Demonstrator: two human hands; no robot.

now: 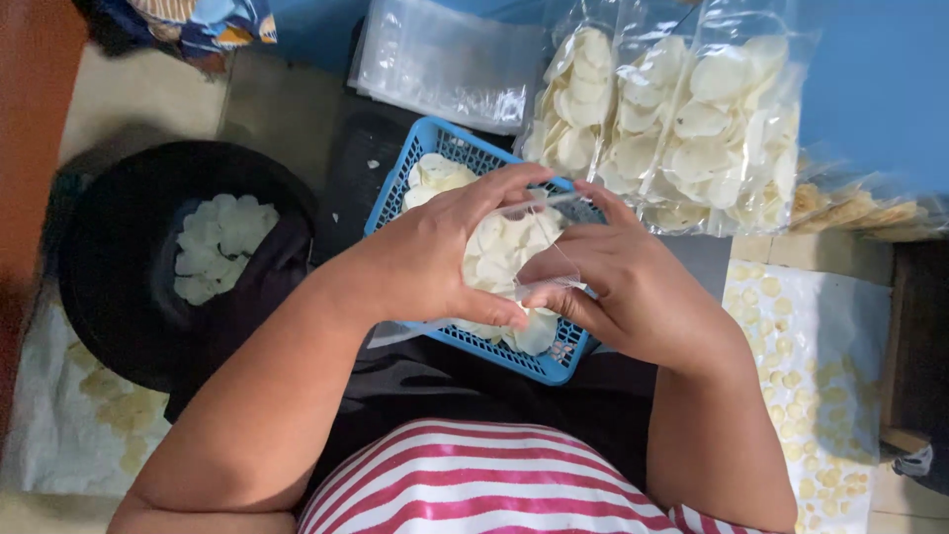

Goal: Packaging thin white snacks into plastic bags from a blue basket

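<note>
Head view shows both hands meeting over a blue basket (415, 163) of pale round crackers that rests on the person's lap. The left hand (420, 262) is clenched around the side of a small clear plastic bag (514, 252), thumb low near its bottom corner and fingers curled over its top. The right hand (628, 287) pinches the bag's other edge between thumb and fingertips. The bag sits just above the basket, between the two palms, already holding several white crackers.

By my reading, the step in hand is filling or settling the bag. A next move would call for keeping the mouth spread while one hand lets go. The bag's long axis seems to run away from the person, with the mouth towards the far side, though fingers hide much of it.

Filled bags (682, 119) stand beyond the basket, empty bags (445, 59) beside them, and a black tub (109, 247) of crackers sits left.
</note>
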